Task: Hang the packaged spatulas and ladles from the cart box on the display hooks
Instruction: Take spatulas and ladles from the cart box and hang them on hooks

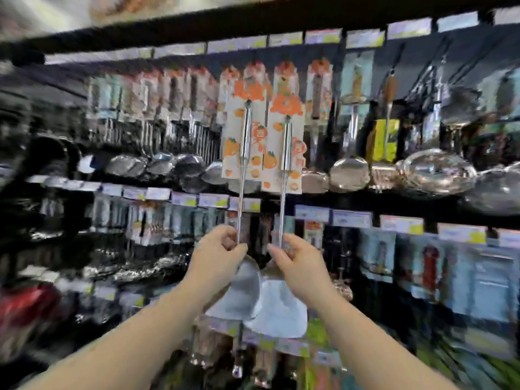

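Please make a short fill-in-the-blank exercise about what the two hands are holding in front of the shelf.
1. The left hand and the right hand hold ____ packaged spatulas in total.
2. Each hand grips the metal ____ of its spatula, just above the blade.
3. The card on the left spatula is printed with fruit coloured ____.
4. The card of the right spatula sits ____ than the left one.

Missing words: two; handle; orange; lower

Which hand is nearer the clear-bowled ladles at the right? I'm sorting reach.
Right. The right hand is nearer the clear-bowled ladles; the left hand is farther left.
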The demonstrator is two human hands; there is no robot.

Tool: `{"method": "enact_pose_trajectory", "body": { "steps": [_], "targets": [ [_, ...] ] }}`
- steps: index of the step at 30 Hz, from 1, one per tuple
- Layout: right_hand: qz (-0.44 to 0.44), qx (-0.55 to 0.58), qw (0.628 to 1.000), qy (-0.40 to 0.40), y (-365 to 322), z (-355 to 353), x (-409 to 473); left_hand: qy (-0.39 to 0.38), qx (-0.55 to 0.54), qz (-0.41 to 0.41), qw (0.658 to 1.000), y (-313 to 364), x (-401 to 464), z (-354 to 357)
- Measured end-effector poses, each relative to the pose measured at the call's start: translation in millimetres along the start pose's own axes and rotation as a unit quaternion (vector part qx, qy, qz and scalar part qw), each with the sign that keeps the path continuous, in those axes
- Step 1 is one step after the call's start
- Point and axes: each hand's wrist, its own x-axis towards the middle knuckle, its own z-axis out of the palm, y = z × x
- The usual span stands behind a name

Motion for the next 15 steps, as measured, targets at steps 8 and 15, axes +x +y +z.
{"method": "enact_pose_trajectory", "body": {
  "steps": [8,15],
  "targets": [
    [-0.042,0.011,0.998,-0.041,-71,153,93,0.068,-0.010,-0.009,0.998,-93,92,-134],
    [-0.032,-0.012,0.998,-0.047,-72,195,167,0.069,-0.018,-0.008,0.997,-141,146,-141]
  ]
}}
